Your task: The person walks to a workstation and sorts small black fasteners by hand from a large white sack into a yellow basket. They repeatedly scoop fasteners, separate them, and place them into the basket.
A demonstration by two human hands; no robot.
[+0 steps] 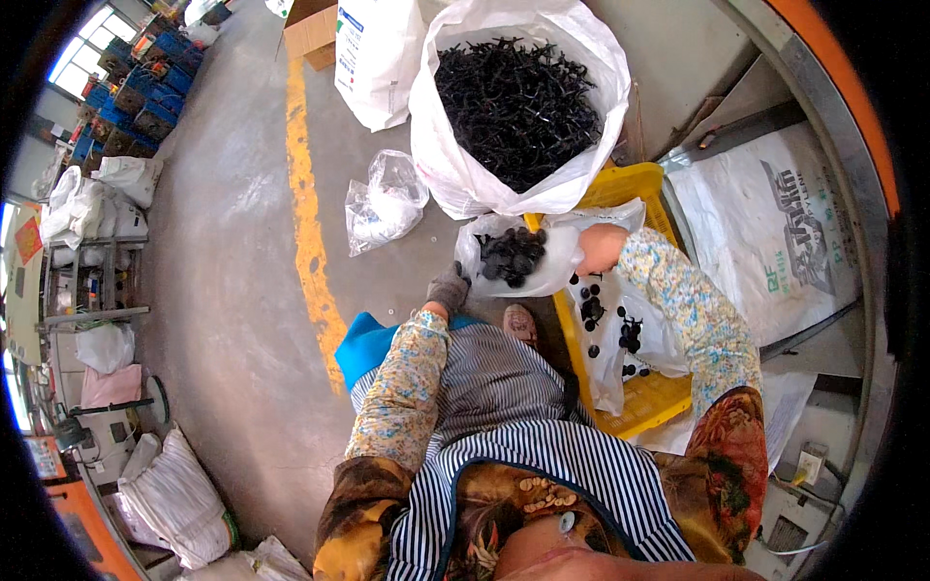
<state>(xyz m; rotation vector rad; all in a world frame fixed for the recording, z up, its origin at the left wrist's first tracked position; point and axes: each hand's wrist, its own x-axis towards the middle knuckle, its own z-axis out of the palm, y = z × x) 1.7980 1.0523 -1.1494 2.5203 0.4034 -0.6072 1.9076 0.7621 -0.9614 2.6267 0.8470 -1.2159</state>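
Observation:
A translucent plastic bag is held open between my two hands, with several black round parts heaped inside. My left hand, in a grey glove, is closed on the bag's left edge. On the other side my right hand grips the bag's rim, its fingertips partly hidden by the plastic. Under my right forearm stands a yellow crate lined with clear plastic, where more black round pieces lie scattered. Just beyond the bag is a big white sack full of thin black plastic scraps.
A clear bag with white contents lies on the floor near a yellow line. Farther off stand a white sack and a cardboard box. A flattened woven sack covers the right side. Shelving lines the left.

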